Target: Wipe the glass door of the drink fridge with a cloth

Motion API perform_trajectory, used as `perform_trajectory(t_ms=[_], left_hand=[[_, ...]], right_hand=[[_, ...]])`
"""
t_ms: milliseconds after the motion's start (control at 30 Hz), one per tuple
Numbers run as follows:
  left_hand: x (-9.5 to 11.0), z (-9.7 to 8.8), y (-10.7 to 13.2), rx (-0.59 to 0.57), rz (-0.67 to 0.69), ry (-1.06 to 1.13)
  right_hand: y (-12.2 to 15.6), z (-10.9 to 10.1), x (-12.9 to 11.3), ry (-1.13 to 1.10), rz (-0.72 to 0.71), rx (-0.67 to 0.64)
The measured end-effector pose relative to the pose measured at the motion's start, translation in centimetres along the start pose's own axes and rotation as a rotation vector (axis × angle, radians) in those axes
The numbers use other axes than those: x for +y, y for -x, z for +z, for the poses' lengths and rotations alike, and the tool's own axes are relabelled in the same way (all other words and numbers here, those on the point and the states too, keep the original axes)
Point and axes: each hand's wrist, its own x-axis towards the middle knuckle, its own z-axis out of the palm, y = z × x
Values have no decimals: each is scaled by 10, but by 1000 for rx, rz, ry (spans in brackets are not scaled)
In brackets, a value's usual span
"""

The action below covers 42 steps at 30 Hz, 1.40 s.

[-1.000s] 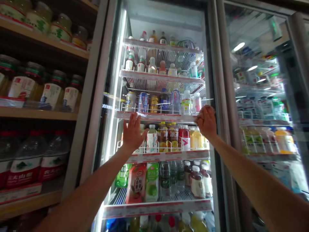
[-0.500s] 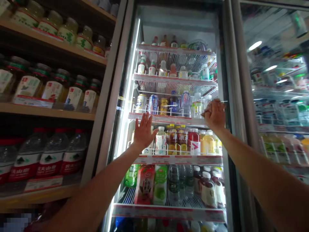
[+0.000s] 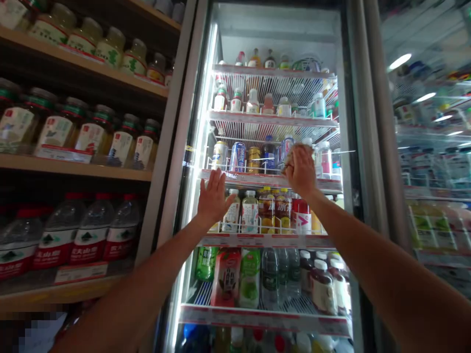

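Note:
My left hand (image 3: 215,198) is flat with its fingers spread, just by the price strip of a wire fridge shelf (image 3: 268,179) and in front of pale drink bottles (image 3: 241,212). My right hand (image 3: 300,170) is curled, fingers bent, over the row of cans and plastic bottles (image 3: 270,157) on that shelf. A blue-and-silver can (image 3: 237,157) stands left of it. Whether the fingers touch the glass door or a bottle, I cannot tell. Neither hand clearly holds anything.
Wooden shelves at the left hold glass jars (image 3: 97,130) and red-labelled water bottles (image 3: 86,233). The fridge's metal door frame (image 3: 172,147) stands beside them. A second glass-doored fridge (image 3: 430,147) stands at the right, full of reflections. More drinks fill the shelves above and below.
My right hand has slid left across the shelf front, and its fingers are more curled. My left hand stays nearly still. The view has shifted slightly, moving the fridge toward the right.

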Motion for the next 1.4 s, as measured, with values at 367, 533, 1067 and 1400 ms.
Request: perform_trajectory(t_ms=[367, 533, 1067, 1400], left_hand=[[44, 14, 12, 144, 299, 381], [88, 29, -7, 80, 172, 271], [64, 26, 20, 32, 372, 40], [61, 22, 75, -25, 350, -62]], right_hand=[[66, 16, -84, -3, -256, -201], [70, 1, -55, 105, -262, -277], [99, -13, -23, 149, -16, -119], [152, -28, -36, 128, -81, -145]])
